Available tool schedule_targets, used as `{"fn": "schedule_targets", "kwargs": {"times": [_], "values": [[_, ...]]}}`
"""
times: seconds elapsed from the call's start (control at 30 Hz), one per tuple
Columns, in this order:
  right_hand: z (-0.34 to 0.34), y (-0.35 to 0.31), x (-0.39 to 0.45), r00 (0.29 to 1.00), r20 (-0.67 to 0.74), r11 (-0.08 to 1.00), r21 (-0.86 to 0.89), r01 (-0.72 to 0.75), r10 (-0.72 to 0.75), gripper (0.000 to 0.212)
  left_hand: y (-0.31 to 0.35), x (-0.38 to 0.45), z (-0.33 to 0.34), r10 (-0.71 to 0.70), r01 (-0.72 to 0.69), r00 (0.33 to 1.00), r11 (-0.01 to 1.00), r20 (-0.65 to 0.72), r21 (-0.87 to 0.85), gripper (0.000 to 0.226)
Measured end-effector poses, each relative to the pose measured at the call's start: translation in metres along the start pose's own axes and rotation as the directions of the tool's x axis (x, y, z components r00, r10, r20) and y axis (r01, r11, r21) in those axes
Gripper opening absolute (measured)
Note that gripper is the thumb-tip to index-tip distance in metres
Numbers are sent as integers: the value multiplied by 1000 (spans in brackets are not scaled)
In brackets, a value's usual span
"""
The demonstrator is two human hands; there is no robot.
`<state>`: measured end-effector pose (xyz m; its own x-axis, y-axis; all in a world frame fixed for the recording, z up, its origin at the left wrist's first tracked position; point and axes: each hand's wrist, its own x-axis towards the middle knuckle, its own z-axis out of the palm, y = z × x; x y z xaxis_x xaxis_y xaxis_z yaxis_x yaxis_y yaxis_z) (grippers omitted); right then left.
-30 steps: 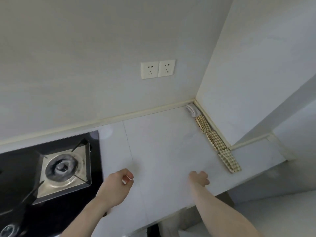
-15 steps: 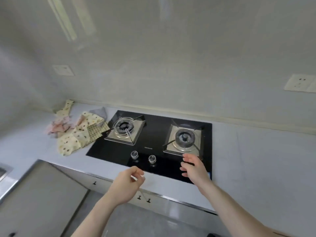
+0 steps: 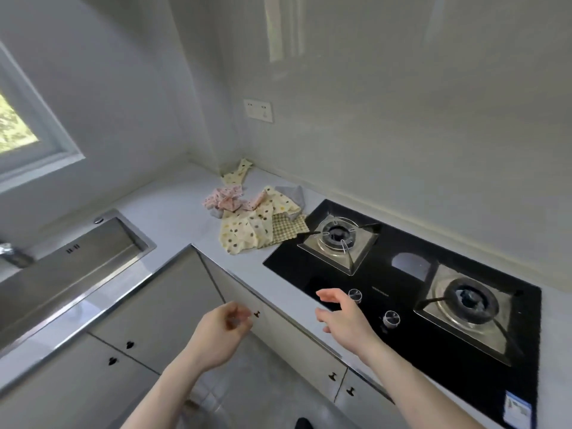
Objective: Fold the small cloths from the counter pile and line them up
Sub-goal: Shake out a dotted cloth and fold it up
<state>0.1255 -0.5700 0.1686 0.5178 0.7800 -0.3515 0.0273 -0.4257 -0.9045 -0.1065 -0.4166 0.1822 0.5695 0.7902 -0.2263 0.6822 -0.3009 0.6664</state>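
Cream spotted cloth (image 3: 240,235), pink patterned cloth (image 3: 224,198), yellow checked cloth (image 3: 288,229), grey cloth (image 3: 292,193), black hob (image 3: 402,301).

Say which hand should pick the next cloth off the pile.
Probably the right hand: open, fingers stretched toward the cloth pile. The left hand hangs lower, loosely curled.

A pale grey stone worktop (image 3: 173,209) runs along the corner of glossy white walls (image 3: 402,119). A black glass gas hob (image 3: 402,292), a steel sink (image 3: 77,258) and a white-framed window (image 3: 28,131) are here.
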Motion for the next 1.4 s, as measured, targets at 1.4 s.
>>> {"fn": "schedule_targets", "kwargs": {"times": [1.4], "values": [[238,-30,387,902,-412,948,-320,-7,-132,42,-172,502,-72,444,-541,816,811,370,222,60]]}}
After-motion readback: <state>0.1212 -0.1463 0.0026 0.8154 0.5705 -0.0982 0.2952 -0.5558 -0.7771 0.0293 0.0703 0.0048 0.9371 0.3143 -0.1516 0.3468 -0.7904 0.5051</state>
